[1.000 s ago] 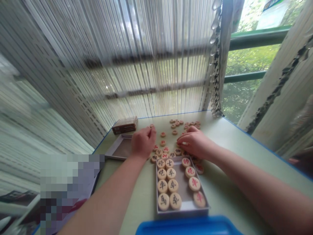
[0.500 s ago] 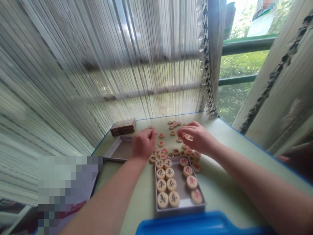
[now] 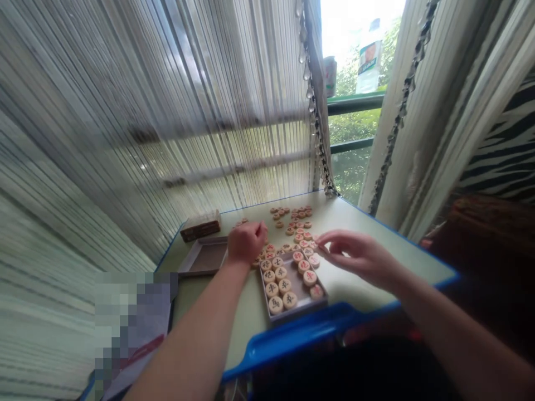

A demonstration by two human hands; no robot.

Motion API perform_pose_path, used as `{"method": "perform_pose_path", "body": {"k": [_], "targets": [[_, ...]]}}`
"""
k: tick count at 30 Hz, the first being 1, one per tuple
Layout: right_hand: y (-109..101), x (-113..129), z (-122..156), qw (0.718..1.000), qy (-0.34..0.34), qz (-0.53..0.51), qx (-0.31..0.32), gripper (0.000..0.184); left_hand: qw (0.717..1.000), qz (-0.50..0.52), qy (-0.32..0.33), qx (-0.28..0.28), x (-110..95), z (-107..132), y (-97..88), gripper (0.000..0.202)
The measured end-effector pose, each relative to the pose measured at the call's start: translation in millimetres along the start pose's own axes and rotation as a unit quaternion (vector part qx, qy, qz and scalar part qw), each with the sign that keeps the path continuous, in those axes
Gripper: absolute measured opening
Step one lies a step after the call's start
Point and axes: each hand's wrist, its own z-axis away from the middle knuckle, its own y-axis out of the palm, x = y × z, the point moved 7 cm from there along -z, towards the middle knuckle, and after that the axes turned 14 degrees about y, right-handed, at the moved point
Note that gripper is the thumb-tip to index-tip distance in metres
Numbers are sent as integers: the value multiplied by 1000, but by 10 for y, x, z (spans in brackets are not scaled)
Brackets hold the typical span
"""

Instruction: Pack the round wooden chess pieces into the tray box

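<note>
My left hand (image 3: pixel 247 243) is closed in a fist, thumb side up, above the table between the two box halves. Whatever its fingers hold, if anything, is hidden. My right hand (image 3: pixel 355 253) is beside the pile, with thumb and fingertips drawn together at a Chinese chess piece (image 3: pixel 315 244). Between my forearms lies a shallow box (image 3: pixel 295 295). Black-marked chess pieces (image 3: pixel 285 286) fill two columns on its left; red-marked pieces (image 3: pixel 310 278) form one column on its right. Loose chess pieces (image 3: pixel 300 225) are scattered beyond the box, partly hidden by my left hand.
An open box lid (image 3: pixel 209 258) lies left of my left hand, with a brown box (image 3: pixel 201 225) behind it. A blue moulded edge (image 3: pixel 301 331) runs along the table's near side. String curtains (image 3: pixel 234 111) hang behind; a can (image 3: pixel 330 77) and a bottle (image 3: pixel 370 58) stand at the window.
The view has turned to the right and shifted back. My right hand has come from over the loose pieces to their right side, its fingers drawing together. My left hand remains in a fist.
</note>
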Motion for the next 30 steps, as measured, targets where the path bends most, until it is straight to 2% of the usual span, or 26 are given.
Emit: {"method": "perform_pose_path", "body": {"k": [1, 3, 6, 8, 11, 13, 16, 18, 20, 22, 23, 26, 30], "targets": [[65, -64, 102, 999, 31, -39, 20, 24, 1000, 4, -1, 8, -1, 2, 24, 41], [157, -168, 251, 994, 67, -90, 17, 27, 1000, 14, -11, 14, 3, 12, 43, 40], [288, -233, 331, 993, 82, -83, 21, 28, 998, 36, -44, 5, -10, 22, -26, 40], [357, -209, 331, 996, 69, -48, 37, 25, 993, 80, -84, 15, -51, 23, -84, 41], [403, -103, 341, 999, 2, 10, 45, 17, 976, 179, -114, 58, -218, 29, -154, 39], [414, -56, 370, 998, -38, 39, 41, 18, 970, 201, -130, 42, -291, 73, -272, 37], [429, -56, 420, 995, -72, 66, 32, 21, 971, 155, -181, -21, -219, 279, -484, 35], [437, -74, 448, 993, -87, 76, 19, 21, 971, 114, -207, -41, -117, 482, -565, 34], [435, -92, 468, 992, -97, 84, -2, 19, 967, 92, -233, -46, -9, 693, -592, 32], [432, -95, 485, 989, -107, 95, -21, 17, 956, 112, -269, -38, 75, 874, -562, 34], [429, -90, 492, 988, -112, 101, -29, 16, 950, 119, -285, -52, 98, 939, -568, 36], [406, -70, 498, 986, -117, 114, -43, 12, 953, 98, -278, -62, 30, 978, -591, 37], [342, -69, 487, 988, -99, 105, -51, 11, 977, 42, -211, -15, -189, 870, -577, 36]]}}
